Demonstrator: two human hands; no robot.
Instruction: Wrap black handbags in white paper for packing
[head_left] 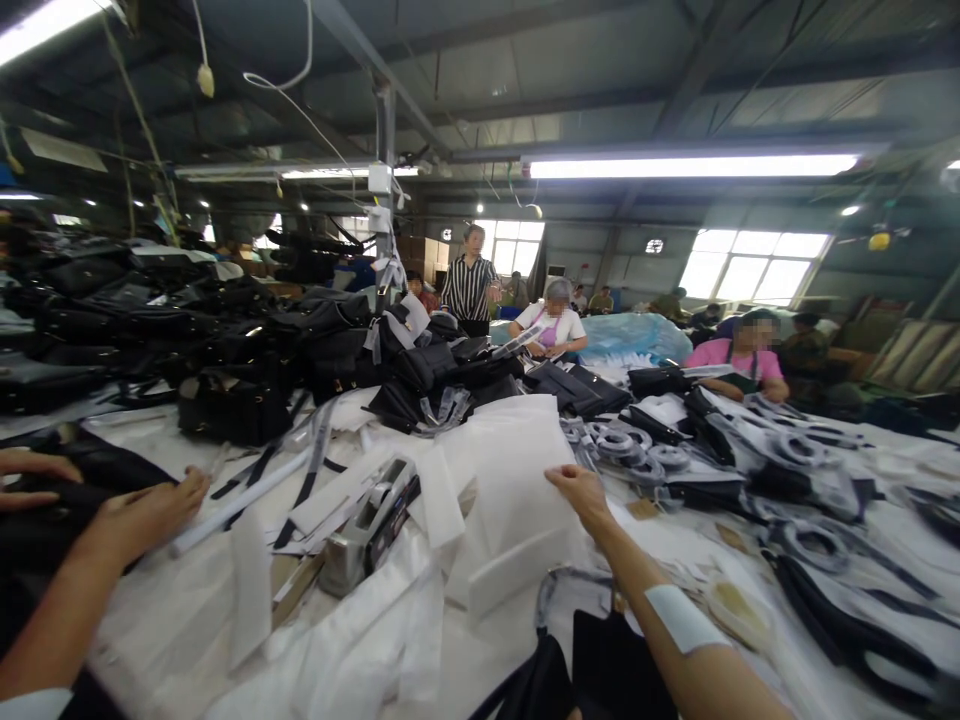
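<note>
My right hand (581,492) reaches over the table with fingers closed on the edge of a white foam sheet (521,470). The sheet stands tilted above other white sheets. At the left, my left hand (161,508) is closed beside a black bag (120,460); what its fingertips pinch, if anything, I cannot make out. Farther left, another hand (34,478), apparently a co-worker's, rests on black material. Below my right forearm lies a black bag (619,665) with a handle in clear wrap. A grey tape dispenser (371,530) sits between my hands.
Black bags (236,405) are heaped at the back left. Wrapped ring-shaped handles (619,440) and more bags spread to the right. A white tube (240,500) lies near my left hand. Several people work beyond the table, one in a striped shirt (470,290). A post (385,190) rises behind.
</note>
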